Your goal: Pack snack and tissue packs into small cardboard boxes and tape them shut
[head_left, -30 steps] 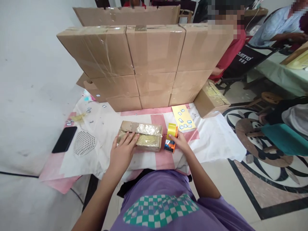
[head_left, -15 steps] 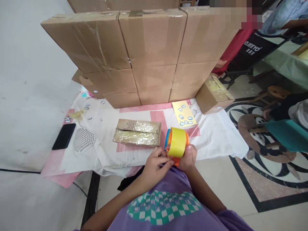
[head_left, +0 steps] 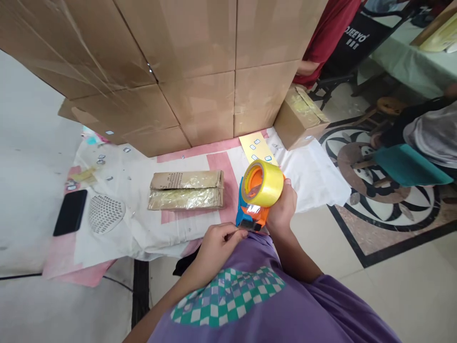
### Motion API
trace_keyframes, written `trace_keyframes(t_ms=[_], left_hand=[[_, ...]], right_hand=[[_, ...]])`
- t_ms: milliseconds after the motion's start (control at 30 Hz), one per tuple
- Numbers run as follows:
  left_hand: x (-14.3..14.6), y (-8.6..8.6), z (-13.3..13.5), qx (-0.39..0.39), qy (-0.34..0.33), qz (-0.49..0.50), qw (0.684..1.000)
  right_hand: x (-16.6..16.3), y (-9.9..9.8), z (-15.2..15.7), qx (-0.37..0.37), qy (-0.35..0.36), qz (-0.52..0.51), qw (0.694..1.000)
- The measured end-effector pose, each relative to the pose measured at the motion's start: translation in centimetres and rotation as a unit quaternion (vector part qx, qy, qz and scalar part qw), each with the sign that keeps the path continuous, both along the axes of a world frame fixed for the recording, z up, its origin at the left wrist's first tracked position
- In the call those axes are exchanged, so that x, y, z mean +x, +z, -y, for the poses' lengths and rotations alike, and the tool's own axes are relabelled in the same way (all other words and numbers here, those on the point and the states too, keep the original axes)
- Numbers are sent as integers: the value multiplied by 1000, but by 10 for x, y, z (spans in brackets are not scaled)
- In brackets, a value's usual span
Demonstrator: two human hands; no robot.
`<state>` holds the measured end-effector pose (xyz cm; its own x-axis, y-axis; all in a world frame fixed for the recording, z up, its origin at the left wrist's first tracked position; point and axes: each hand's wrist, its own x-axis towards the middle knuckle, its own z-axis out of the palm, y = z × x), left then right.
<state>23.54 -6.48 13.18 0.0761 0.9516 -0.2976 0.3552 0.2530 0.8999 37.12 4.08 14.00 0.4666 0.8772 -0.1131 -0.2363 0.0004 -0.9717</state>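
My right hand (head_left: 283, 207) is closed around the orange side of a tape dispenser (head_left: 240, 204), which is blue and orange and loaded with a wide roll of yellow packing tape (head_left: 273, 183). Thumb and fingers of my left hand (head_left: 218, 245) are pinched together at the dispenser's dark cutting edge, on the tape's end; the thin film between them is hard to see. Both hands are close to my body at the table's front edge. Left of the dispenser, a small cardboard box (head_left: 185, 197) lies on the table with shiny tape over its upper flaps.
Stacked cartons (head_left: 200, 109) form a wall at the back, and another carton (head_left: 300, 119) stands right of them. A yellow sheet (head_left: 254, 148) bears small stickers. A black phone (head_left: 70, 212) and a perforated white piece (head_left: 106, 213) lie left. People sit or stand at the right.
The dispenser has turned so the roll's open side and the cutting edge show. My left hand has drawn slightly left, its fingers now pinched. The view has tilted down and swung right.
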Motion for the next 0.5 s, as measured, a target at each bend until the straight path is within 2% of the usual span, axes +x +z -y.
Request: trace_keyframes(t_ms=[133,333,500], left_hand=[[3,0,0,14,8,-21,1000],[5,-2,4,69,-34,-50,996],[-1,1,14,139,-93,-71,983]], right_hand=[[5,-4,3,9,-14,-33,999],[12,-17,1,-12,35,-67,997],[11,-38,8,-110,101,-156,976]])
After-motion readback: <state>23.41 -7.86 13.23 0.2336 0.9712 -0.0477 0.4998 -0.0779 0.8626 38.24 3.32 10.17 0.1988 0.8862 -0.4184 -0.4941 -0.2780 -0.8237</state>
